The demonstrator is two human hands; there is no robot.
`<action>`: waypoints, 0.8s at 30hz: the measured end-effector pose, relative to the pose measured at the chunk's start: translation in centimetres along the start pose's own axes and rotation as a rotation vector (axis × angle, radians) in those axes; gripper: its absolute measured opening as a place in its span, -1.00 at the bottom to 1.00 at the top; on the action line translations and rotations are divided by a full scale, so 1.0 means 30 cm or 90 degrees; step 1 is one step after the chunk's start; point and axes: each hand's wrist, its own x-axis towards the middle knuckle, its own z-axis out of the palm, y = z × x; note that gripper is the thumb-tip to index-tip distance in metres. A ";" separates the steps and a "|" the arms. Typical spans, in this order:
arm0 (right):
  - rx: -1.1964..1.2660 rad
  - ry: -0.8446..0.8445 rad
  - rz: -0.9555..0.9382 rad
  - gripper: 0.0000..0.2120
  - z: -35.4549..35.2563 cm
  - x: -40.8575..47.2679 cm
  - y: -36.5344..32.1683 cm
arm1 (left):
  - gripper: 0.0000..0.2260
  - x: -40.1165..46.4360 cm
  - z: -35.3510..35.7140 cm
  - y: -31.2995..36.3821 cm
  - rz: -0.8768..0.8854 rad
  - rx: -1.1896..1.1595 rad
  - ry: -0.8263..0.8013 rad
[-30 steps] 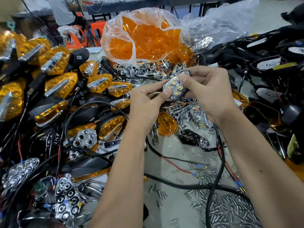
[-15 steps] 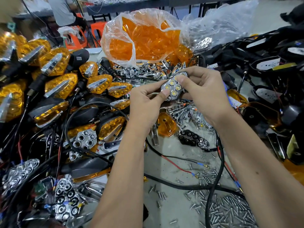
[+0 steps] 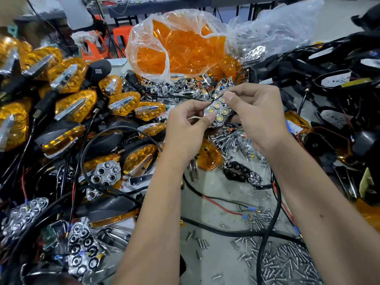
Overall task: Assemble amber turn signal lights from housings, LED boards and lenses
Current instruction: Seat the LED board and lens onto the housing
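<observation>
A chrome reflector with yellow LEDs in its hexagonal cups (image 3: 218, 111) is held above the table's middle. My left hand (image 3: 186, 128) pinches its lower left edge with the thumb on top. My right hand (image 3: 259, 118) pinches its upper right end with thumb and forefinger. A thin black wire runs from the part past my right fingers. A loose amber lens (image 3: 208, 156) lies under my left wrist. A black reflector piece (image 3: 240, 172) lies below my right wrist.
Finished amber lights (image 3: 72, 103) pile up at the left. A clear bag of amber lenses (image 3: 181, 50) stands at the back, with chrome parts (image 3: 185, 87) in front of it. Black housings (image 3: 339, 83) fill the right. Screws (image 3: 287, 262) and cables (image 3: 267, 212) litter the near table.
Both hands have shifted slightly with the reflector; my right fingers have moved up to its upper end.
</observation>
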 end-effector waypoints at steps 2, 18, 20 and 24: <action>-0.003 -0.004 0.000 -0.84 0.000 0.001 0.004 | -0.77 0.001 -0.001 0.002 0.000 -0.003 -0.002; 0.005 -0.130 -0.022 -0.90 -0.019 0.005 -0.046 | -0.77 -0.010 -0.024 0.041 -0.082 -0.021 -0.185; 0.000 -0.137 -0.009 -0.89 -0.016 0.003 -0.047 | -0.78 -0.009 -0.024 0.041 -0.097 -0.031 -0.215; -0.001 -0.168 0.004 -0.88 -0.005 -0.009 -0.043 | -0.86 -0.010 -0.033 0.048 -0.125 -0.071 -0.260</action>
